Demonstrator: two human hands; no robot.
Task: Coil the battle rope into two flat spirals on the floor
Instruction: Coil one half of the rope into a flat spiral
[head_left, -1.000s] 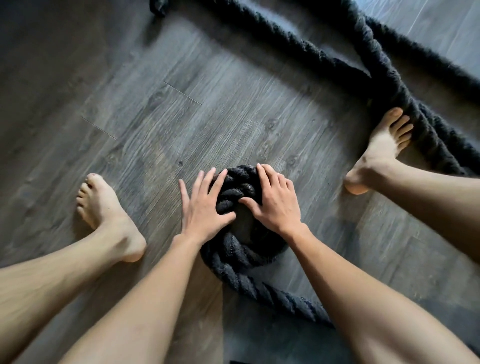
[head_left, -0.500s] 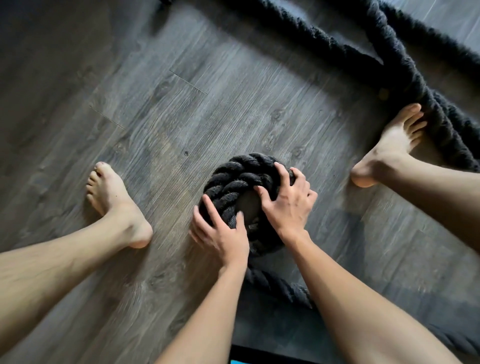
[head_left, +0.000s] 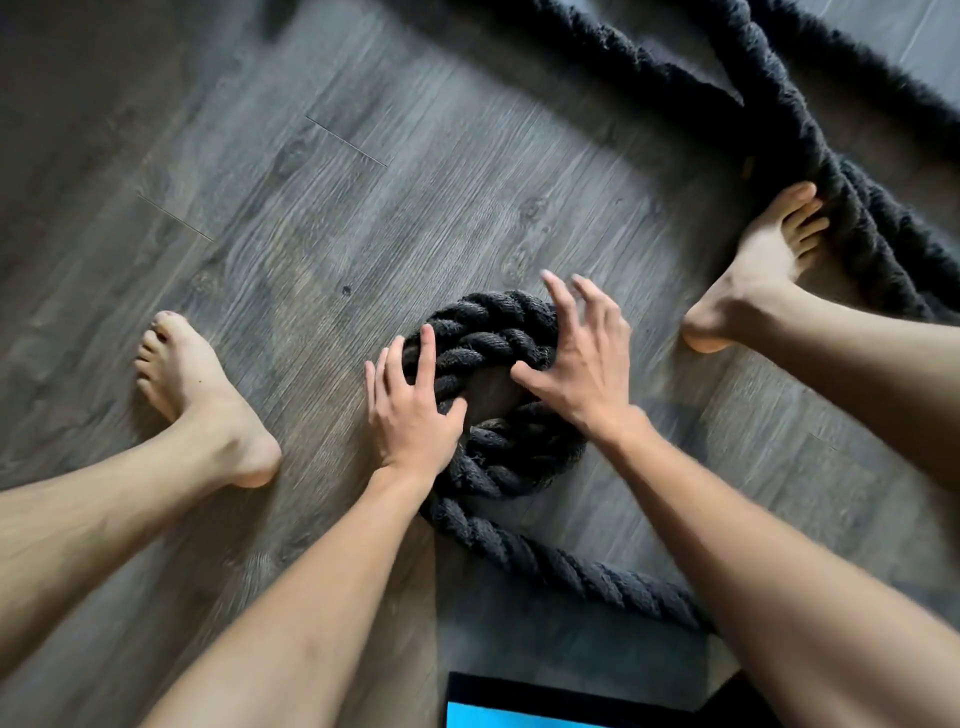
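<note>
Far left of the frame: bare left foot (head_left: 200, 395) planted on the grey wood-look floor (head_left: 363, 218), toes toward the upper left, shin running off the lower left edge. Just left of centre: left hand (head_left: 410, 400) laid palm-down over the left side of the small coil (head_left: 498, 395), fingers extended and slightly spread across the outer turns, thumb tucked against the rope at the inner opening; pressing flat, not clenched. Centre: black battle rope (head_left: 561, 566) wound into a tight ring of about two turns, a patch of bare floor showing in the middle, loose tail leaving the bottom of the ring and running toward the lower right under the forearm. Right of centre: right hand (head_left: 576, 364) over the right side of the coil, fingers splayed wide and curled, blurred, tips raised; thumb on or just above the inner edge, contact hard to tell. Bottom centre: dark object with a bright blue face (head_left: 524, 714), cut by the frame edge. Right: bare right foot (head_left: 753, 275), toes touching thick rope strands (head_left: 810, 135) that cross in the upper right corner
</note>
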